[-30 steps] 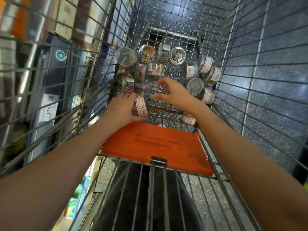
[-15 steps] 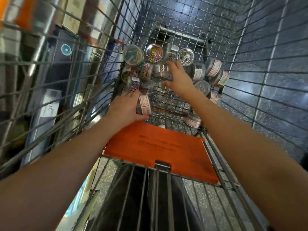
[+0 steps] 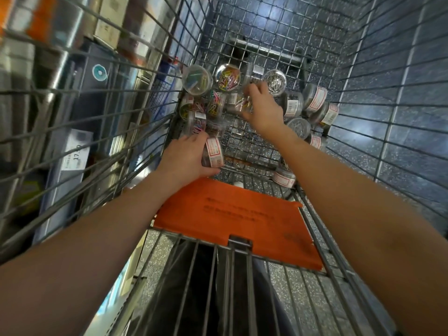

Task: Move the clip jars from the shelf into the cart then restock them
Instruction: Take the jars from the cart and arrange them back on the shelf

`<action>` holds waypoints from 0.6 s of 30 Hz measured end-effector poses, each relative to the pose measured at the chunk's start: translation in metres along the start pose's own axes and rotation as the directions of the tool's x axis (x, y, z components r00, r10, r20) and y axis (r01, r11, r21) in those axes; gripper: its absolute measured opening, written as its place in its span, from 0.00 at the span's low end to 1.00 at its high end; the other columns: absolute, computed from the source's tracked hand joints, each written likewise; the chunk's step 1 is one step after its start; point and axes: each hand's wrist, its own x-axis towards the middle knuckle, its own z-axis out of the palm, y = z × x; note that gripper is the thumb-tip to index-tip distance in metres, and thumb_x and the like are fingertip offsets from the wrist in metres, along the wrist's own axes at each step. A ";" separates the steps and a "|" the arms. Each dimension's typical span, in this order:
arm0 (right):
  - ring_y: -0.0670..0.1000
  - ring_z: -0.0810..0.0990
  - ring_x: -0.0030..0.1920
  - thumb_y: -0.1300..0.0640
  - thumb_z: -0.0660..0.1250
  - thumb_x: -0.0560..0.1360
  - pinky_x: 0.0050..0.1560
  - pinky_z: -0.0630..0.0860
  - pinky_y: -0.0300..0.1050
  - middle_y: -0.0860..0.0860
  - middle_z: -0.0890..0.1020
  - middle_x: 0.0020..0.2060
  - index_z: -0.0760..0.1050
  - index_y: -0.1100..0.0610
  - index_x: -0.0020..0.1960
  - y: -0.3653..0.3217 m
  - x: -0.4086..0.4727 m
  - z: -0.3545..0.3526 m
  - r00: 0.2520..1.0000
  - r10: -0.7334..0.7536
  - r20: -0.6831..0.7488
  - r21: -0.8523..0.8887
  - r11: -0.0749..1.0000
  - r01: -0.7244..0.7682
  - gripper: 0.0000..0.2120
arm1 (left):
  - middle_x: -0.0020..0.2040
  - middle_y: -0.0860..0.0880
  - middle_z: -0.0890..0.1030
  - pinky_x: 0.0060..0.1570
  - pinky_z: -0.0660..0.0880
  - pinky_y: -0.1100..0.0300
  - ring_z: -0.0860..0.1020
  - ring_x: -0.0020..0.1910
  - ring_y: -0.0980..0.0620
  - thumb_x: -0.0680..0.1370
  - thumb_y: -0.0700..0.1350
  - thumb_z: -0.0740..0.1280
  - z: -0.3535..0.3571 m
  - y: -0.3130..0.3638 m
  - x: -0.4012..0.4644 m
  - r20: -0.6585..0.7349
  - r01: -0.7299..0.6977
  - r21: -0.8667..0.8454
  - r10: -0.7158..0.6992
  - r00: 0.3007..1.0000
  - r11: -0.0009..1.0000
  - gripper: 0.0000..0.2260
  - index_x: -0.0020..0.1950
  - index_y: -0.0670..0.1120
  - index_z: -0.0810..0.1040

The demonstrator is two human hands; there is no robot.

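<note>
- orange seat flap (image 3: 232, 221) = landmark, nearest thing in the wire cart (image 3: 242, 141)
- left hand (image 3: 186, 158) just beyond the flap's far edge, fingers and thumb wrapped round a labelled clip jar (image 3: 213, 152) held on its side, red-bordered label facing up
- one more jar (image 3: 283, 177) lying on its side right of the flap's far corner, untouched
- right hand (image 3: 260, 107) further beyond the flap, mid basket, fingers curled at a clear jar (image 3: 238, 101); blurred, likely grasping it but cannot tell if the grip is closed
- other clip jars (image 3: 228, 76) scattered further on, coloured ones left, silver ones right, some upright, some tipped
- shelf (image 3: 72, 105) outside the cart's left wall
- step judged: picking jars out for restock
- tip: close the right grip round the jar body, not the lid; lift straight up clear of neighbours and wire; keep left jar level
</note>
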 end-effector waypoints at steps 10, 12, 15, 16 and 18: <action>0.48 0.72 0.54 0.43 0.72 0.70 0.44 0.75 0.42 0.49 0.71 0.59 0.70 0.52 0.58 0.007 -0.028 -0.012 1.000 -0.006 0.008 -0.026 1.000 0.006 0.23 | 0.59 0.46 0.76 0.54 0.70 0.52 0.73 0.57 0.45 0.66 0.61 0.74 -0.008 0.003 -0.005 0.010 -0.006 0.046 0.005 1.000 0.999 0.34 0.64 0.46 0.67; 0.48 0.72 0.55 0.43 0.72 0.69 0.48 0.77 0.44 0.49 0.72 0.59 0.70 0.52 0.58 0.006 -0.035 -0.020 1.000 -0.002 -0.004 -0.018 1.000 0.002 0.22 | 0.58 0.46 0.76 0.53 0.70 0.52 0.73 0.56 0.45 0.66 0.61 0.74 -0.014 0.007 -0.008 0.007 -0.012 0.066 0.012 1.000 0.998 0.34 0.64 0.46 0.67; 0.49 0.71 0.58 0.47 0.72 0.70 0.52 0.78 0.47 0.49 0.72 0.59 0.71 0.52 0.59 0.003 -0.046 -0.035 1.000 -0.012 -0.020 -0.029 1.000 0.011 0.21 | 0.56 0.46 0.77 0.52 0.71 0.51 0.74 0.54 0.45 0.66 0.62 0.74 -0.022 0.011 -0.012 0.007 -0.027 0.071 0.026 1.000 0.997 0.33 0.63 0.46 0.67; 0.49 0.71 0.59 0.46 0.72 0.70 0.52 0.77 0.47 0.49 0.73 0.58 0.71 0.51 0.59 0.002 -0.050 -0.038 0.999 -0.018 -0.039 -0.029 0.999 0.017 0.21 | 0.56 0.46 0.77 0.51 0.72 0.52 0.75 0.53 0.45 0.66 0.62 0.74 -0.025 0.013 -0.014 0.003 -0.034 0.072 0.034 0.999 0.997 0.33 0.62 0.46 0.68; 0.49 0.71 0.59 0.44 0.72 0.70 0.50 0.74 0.43 0.48 0.74 0.58 0.71 0.51 0.59 -0.001 -0.058 -0.048 0.998 -0.023 -0.055 -0.017 1.000 0.022 0.22 | 0.56 0.46 0.77 0.49 0.72 0.52 0.76 0.53 0.45 0.66 0.62 0.74 -0.032 0.017 -0.017 -0.003 -0.046 0.078 0.046 0.999 0.996 0.32 0.62 0.45 0.68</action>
